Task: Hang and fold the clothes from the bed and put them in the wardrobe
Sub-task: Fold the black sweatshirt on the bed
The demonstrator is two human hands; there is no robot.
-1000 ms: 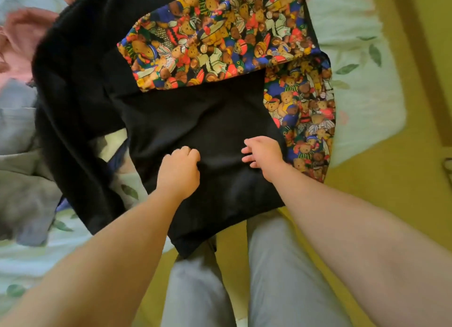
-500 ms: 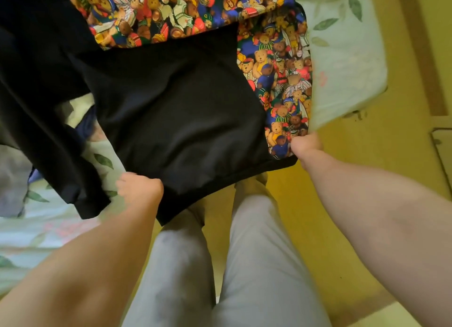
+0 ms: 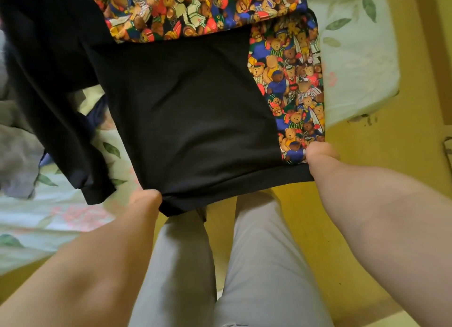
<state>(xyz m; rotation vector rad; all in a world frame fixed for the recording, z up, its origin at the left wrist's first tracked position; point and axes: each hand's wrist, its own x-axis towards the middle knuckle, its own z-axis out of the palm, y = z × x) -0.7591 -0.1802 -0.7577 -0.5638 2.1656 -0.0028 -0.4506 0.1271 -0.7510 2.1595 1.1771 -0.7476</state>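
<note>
A black sweatshirt (image 3: 186, 111) with teddy-bear print panels lies across the corner of the bed (image 3: 354, 65), its hem hanging over the edge toward me. My left hand (image 3: 145, 199) grips the hem at its lower left corner, fingers tucked under the cloth. At the lower right corner my right hand (image 3: 320, 155) pinches the hem beside the bear print. One black sleeve (image 3: 71, 141) trails down to the left over the sheet.
The bed has a pale leaf-and-flower sheet. Grey clothes (image 3: 17, 150) are heaped at the left edge. Yellow floor (image 3: 367, 160) runs to the right and below. My legs in grey trousers (image 3: 244, 265) stand against the bed's edge.
Both hands left the middle of the black panel and took hold of the hem's two corners. The sweatshirt has been drawn toward me, so its hem now overhangs the bed's edge.
</note>
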